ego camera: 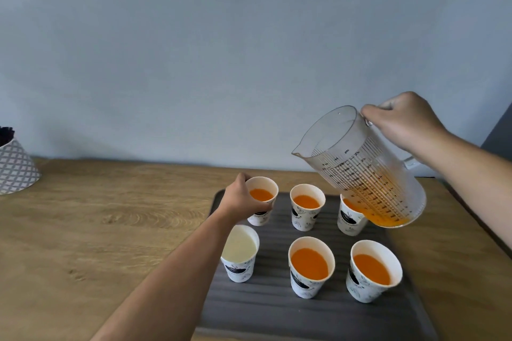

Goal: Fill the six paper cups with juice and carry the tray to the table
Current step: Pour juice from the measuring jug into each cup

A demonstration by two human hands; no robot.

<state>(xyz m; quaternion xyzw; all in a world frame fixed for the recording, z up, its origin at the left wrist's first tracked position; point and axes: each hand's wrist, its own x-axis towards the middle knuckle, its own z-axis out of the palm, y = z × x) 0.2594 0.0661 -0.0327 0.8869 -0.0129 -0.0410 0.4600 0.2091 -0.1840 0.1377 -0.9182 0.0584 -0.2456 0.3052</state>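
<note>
Six white paper cups stand in two rows on a dark grey ribbed tray (277, 310). My left hand (243, 199) grips the back left cup (263, 196), which holds orange juice. The back middle cup (307, 206), the front middle cup (310, 266) and the front right cup (372, 270) hold juice too. Half hidden behind the jug, the back right cup (349, 219) shows some orange. The front left cup (241, 252) is empty. My right hand (401, 122) grips the handle of a clear measuring jug (357, 163), tilted left above the back right cup, with a little juice at its bottom.
The tray lies on a wooden counter (110, 230) against a pale blue wall. A patterned white pot (15, 167) stands at the far left edge. The counter's right edge runs close beside the tray.
</note>
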